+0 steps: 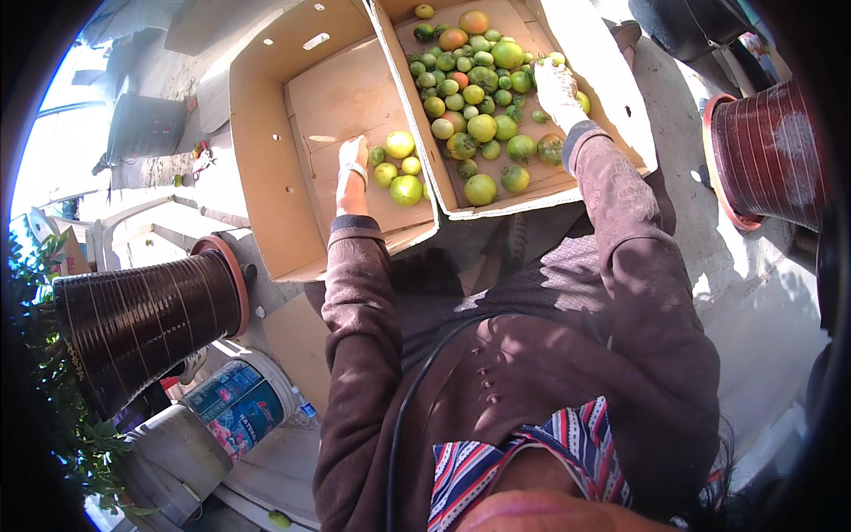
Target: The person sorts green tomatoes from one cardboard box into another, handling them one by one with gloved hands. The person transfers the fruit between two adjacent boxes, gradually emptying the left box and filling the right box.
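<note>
Two cardboard boxes stand side by side before me. The left box (262,159) holds several green tomatoes (405,190) at its right side, and my left hand (354,154) is in it just left of them, its fingers curled; whether it holds anything is hidden. Many tomatoes, mostly green with a few orange-red ones (474,22), lie spread in the right box (602,86). My right hand (557,86) reaches over the right side of this pile, its fingers near small green tomatoes (556,58). Glare blurs that hand, and its grip cannot be made out.
Large dark ribbed pots stand at the left (149,319) and right (764,156). A printed plastic bucket (243,405) lies tilted at the lower left, beside a grey container (176,452). Leafy plants (50,379) line the left edge. A dark crate (146,126) stands at the upper left.
</note>
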Action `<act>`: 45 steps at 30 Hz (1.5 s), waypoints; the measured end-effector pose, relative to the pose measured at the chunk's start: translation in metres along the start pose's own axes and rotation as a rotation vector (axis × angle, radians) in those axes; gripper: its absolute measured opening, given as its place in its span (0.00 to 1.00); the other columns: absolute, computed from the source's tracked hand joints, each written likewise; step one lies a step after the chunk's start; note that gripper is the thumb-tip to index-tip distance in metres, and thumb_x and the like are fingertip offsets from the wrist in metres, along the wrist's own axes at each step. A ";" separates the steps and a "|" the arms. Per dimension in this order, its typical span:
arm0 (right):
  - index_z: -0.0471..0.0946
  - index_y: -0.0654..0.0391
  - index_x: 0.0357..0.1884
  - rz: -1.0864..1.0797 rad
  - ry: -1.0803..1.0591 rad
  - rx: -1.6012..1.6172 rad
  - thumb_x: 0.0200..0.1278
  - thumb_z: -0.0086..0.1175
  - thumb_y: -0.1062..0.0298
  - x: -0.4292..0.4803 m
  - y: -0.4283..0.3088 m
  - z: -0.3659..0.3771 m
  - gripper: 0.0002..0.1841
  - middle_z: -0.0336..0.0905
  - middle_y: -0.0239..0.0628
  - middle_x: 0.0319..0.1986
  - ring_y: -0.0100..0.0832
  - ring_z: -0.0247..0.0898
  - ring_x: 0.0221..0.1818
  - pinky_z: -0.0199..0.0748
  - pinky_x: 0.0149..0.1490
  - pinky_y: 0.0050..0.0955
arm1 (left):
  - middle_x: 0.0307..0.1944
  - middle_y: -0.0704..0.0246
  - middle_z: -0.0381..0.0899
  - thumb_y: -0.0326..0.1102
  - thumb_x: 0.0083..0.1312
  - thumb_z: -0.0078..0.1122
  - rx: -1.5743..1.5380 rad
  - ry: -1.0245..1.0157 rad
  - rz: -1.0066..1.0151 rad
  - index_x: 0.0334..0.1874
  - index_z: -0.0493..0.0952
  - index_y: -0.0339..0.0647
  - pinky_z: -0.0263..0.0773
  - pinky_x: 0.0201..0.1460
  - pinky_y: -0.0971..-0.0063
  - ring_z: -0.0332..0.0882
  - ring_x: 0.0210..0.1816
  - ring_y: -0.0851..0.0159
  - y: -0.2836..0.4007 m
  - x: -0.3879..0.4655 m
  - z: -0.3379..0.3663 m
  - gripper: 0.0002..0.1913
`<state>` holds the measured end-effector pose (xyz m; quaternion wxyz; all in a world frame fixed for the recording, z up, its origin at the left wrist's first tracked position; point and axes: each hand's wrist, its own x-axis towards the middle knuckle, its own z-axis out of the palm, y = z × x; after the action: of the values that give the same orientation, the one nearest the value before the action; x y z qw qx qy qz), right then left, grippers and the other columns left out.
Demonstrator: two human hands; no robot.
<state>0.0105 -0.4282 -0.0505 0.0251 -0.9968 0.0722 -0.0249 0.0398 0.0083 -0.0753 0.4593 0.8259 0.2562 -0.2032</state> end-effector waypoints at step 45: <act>0.83 0.53 0.37 -0.046 -0.150 -0.390 0.57 0.53 0.69 -0.028 0.027 0.002 0.09 0.80 0.37 0.38 0.35 0.77 0.42 0.73 0.43 0.35 | 0.52 0.44 0.76 0.57 0.68 0.40 0.322 0.288 0.215 0.56 0.73 0.37 0.67 0.59 0.55 0.73 0.56 0.43 -0.013 -0.005 0.017 0.29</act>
<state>-0.0205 -0.4510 -0.0555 -0.1636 -0.9832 0.0509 0.0632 0.0265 -0.0020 -0.0892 0.2996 0.9314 0.1940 -0.0715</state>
